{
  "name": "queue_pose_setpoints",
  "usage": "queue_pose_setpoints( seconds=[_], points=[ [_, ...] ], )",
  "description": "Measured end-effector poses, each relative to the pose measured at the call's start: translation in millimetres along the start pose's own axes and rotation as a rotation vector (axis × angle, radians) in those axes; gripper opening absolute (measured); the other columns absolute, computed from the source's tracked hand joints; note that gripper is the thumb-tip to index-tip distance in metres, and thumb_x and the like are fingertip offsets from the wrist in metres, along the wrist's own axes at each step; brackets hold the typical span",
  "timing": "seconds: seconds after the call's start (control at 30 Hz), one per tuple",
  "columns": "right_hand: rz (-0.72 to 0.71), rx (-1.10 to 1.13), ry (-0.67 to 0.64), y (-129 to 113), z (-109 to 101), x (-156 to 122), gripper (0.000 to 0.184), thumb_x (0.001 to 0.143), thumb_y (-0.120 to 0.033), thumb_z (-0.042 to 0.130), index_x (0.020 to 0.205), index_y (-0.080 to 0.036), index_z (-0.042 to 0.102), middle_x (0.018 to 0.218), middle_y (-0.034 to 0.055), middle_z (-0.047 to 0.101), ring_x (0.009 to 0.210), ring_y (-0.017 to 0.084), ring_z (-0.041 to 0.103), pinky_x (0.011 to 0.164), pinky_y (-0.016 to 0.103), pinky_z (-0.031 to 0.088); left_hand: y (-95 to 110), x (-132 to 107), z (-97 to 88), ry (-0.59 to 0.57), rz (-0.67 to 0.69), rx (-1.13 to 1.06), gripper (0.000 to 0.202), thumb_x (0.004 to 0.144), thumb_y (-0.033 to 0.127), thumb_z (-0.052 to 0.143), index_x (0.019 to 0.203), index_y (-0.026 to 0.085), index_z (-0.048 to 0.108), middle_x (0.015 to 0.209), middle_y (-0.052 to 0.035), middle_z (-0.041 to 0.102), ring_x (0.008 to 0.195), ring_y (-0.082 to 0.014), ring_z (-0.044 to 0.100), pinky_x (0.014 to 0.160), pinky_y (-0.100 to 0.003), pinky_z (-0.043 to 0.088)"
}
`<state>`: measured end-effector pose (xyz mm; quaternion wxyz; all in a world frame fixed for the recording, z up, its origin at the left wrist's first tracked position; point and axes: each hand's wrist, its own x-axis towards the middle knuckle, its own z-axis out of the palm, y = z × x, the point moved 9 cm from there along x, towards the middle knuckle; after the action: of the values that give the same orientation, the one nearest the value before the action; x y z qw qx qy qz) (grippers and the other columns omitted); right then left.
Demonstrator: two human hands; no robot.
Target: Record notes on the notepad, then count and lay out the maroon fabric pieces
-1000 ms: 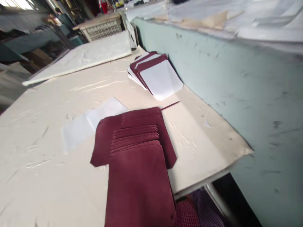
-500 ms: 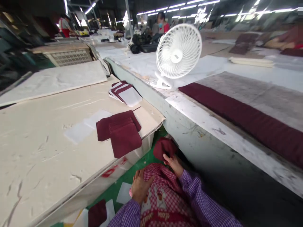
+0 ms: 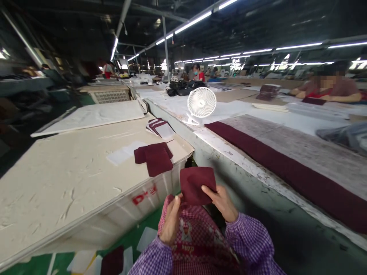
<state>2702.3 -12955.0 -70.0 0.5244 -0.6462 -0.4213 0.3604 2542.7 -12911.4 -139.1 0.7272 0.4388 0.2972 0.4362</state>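
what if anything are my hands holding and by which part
A maroon piece: the right hand grips its right edge; whether the left hand grips it is unclear.

- The right hand (image 3: 222,200) pinches a rectangular maroon cloth-like piece (image 3: 195,183) at its right edge, thumb on top.
- The left hand (image 3: 172,219) is at the piece's lower left corner; its grip is unclear.
- Overlapping flat maroon pieces (image 3: 159,160) lie at the near right corner of a cream tabletop (image 3: 86,156).
- Fanned maroon-and-white sheets (image 3: 166,131) lie by its right edge.
- A round white plastic fan (image 3: 201,102) stands near the left edge of the pale neighbouring bench (image 3: 226,151).
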Motion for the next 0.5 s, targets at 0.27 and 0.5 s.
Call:
queue_pose_setpoints(
  seconds=[0.27, 0.5],
  points=[
    [-0.143, -0.258, 0.035, -45, -23, -43, 0.045, 0.081, -0.061, 0.055, 0.072, -0.017, 0.062, 0.062, -0.0005, 0.056, 0.058, 0.014, 0.050, 0.055, 0.025, 0.041, 61, -28, 38.2, 0.092, 0.078, -0.217, 0.025, 0.068, 0.034, 0.083, 0.083, 0.016, 0.074, 0.083, -0.0050, 0.076, 0.076, -0.0197, 0.070, 0.081, -0.033, 0.055],
    [-0.224, -0.330, 0.130, -68, -49, -75, 0.048, 0.083, -0.062, 0.050, 0.062, -0.022, 0.035, 0.054, -0.0070, 0.027, 0.048, 0.009, 0.032, 0.043, 0.022, 0.026, 73, -47, 59.0, -0.029, 0.099, -0.173, 0.036, 0.080, 0.047, 0.071, 0.087, 0.012, 0.076, 0.081, -0.0082, 0.074, 0.075, -0.0195, 0.068, 0.074, -0.032, 0.055]
  ],
)
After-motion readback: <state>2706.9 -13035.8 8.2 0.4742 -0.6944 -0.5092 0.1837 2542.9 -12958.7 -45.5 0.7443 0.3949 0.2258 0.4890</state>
